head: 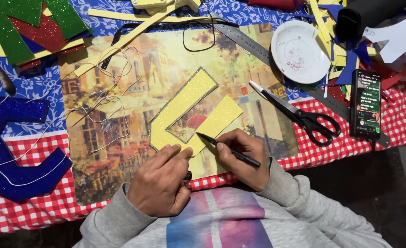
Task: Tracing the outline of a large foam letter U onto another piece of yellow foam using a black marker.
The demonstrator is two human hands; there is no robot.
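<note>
Home craft corner, prob. a kitchen or dining desk [359, 147] turned hobby spot: red-check cloth w/ a blue floral one over it. Beyond the pen grip lies a yellow glitter-foam letter [184, 108] on a picture placemat [120, 151]. Right of the grip: scissors [304, 117], steel ruler [244, 41], phone [365, 104], white dish [299, 50]. Left: blue foam letter [14, 151], string, coloured foam offcuts [23, 23].

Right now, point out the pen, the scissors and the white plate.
pen [230, 149], head view, middle of its black barrel.
scissors [281, 103], head view, on the blades.
white plate [299, 51], head view, its bare centre.
</note>
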